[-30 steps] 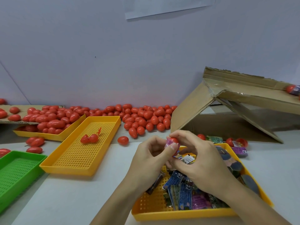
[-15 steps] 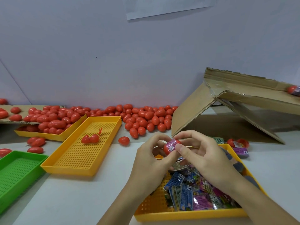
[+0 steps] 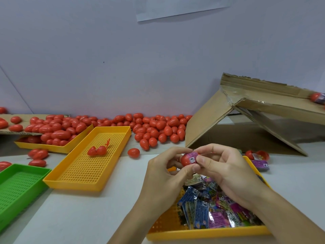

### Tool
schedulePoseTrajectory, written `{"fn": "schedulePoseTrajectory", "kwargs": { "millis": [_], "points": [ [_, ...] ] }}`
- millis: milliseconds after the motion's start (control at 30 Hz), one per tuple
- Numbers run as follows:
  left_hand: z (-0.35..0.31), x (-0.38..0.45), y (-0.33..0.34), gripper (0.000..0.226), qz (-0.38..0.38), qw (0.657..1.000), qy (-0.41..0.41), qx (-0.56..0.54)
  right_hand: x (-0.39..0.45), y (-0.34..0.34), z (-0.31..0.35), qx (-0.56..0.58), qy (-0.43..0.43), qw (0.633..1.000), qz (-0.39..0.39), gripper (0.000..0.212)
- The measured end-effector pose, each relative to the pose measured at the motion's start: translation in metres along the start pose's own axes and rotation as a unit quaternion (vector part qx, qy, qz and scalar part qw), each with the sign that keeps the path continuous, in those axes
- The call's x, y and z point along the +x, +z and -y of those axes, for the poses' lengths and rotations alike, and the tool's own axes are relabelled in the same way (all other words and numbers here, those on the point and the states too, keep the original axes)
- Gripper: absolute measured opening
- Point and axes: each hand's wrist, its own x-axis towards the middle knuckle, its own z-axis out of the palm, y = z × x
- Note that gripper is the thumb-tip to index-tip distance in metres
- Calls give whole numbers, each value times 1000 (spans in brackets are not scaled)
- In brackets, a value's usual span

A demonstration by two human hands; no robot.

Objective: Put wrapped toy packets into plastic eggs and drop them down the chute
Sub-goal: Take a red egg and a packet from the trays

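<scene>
My left hand grips a red plastic egg half from the left, thumb under it. A purple wrapped packet sticks out of that half, and my right hand pinches the packet from the right. Both hands hover above a yellow tray full of wrapped toy packets. The cardboard chute slopes at the right, with a filled egg lying on it near the frame edge.
A heap of red eggs lies along the wall. Another yellow tray at the left holds more. A yellow tray in the middle holds one open egg. A green tray sits at front left. Open egg halves and a purple packet lie right.
The hands have lifted slightly and the egg half has turned, so the purple packet now shows more clearly inside it. The camera has shifted a little.
</scene>
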Motion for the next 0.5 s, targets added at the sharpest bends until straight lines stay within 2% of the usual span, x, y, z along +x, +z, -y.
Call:
{"fn": "schedulePoseTrajectory", "kwargs": {
  "millis": [333,433,500],
  "points": [
    [1,0,1,35,-7,999,2,-39,2,-1,-1,97,22,995,2,23],
    [3,0,2,32,-5,999,-3,-41,3,-1,-3,64,15,998,9,27],
    [3,1,2,29,-4,998,-22,-59,1,0,-5,-24,-24,999,-5,29]
  ]
}}
